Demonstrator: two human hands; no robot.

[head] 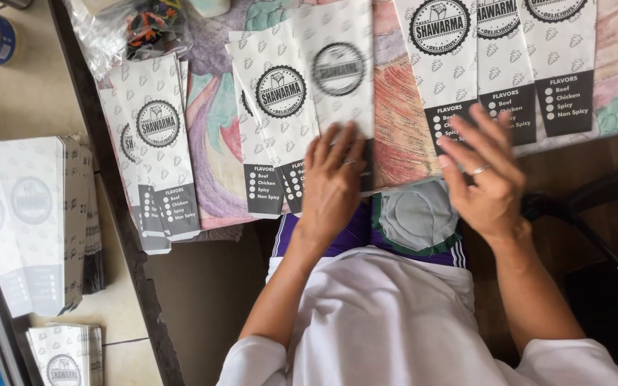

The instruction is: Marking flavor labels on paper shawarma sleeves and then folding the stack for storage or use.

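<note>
I see left hand (332,179) flat, fingers spread, pressing blurred sleeve (339,78) at worktop (409,136) edge | right hand (486,175) open, empty, right of it | risk: I judge sleeve slides off edge.

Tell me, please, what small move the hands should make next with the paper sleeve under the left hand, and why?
Probably slide the blurred paper sleeve down onto the fanned pile beside it. The left hand lies flat on its lower end, the sleeve sits askew over that pile, and the right hand hovers open, holding nothing, near the row of sleeves on the right.
</note>
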